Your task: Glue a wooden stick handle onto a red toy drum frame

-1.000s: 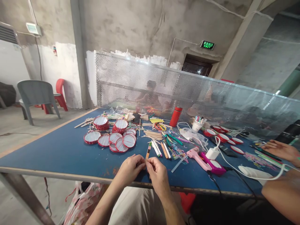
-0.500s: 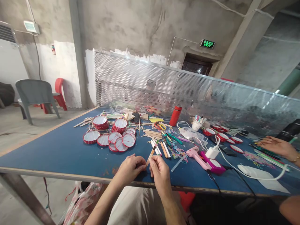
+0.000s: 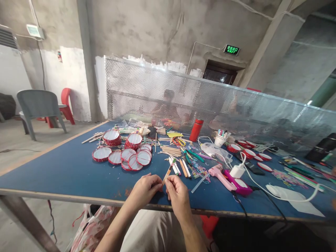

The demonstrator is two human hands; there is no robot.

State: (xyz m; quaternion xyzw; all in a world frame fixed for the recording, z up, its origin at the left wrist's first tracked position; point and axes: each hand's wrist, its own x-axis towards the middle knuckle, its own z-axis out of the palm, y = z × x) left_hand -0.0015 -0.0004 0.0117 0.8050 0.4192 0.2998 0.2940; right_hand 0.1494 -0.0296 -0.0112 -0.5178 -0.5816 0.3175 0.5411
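Between my hands, near the table's front edge, is a wooden craft stick (image 3: 169, 170) with coloured bands and a green tip. It slants up and to the right. My right hand (image 3: 177, 191) pinches its lower part between thumb and fingers. My left hand (image 3: 146, 188) is closed at the stick's lower end, its fingertips against it; the end itself is hidden. Just beyond the stick lie several markers (image 3: 185, 168). A loose pile of plain craft sticks (image 3: 170, 151) sits behind them.
Red-rimmed round discs (image 3: 102, 153) lie and stack at the left. To the right are a pink glue gun (image 3: 221, 176), a purple power strip (image 3: 243, 187), a white charger (image 3: 237, 170) with its cable, and colourful rubber bands (image 3: 198, 166). A red bottle (image 3: 196, 130) stands near the perforated screen (image 3: 147, 91).
My hands and the stick have shifted only slightly, with the stick's tip a little lower. Another person's hand at the right has left the view.
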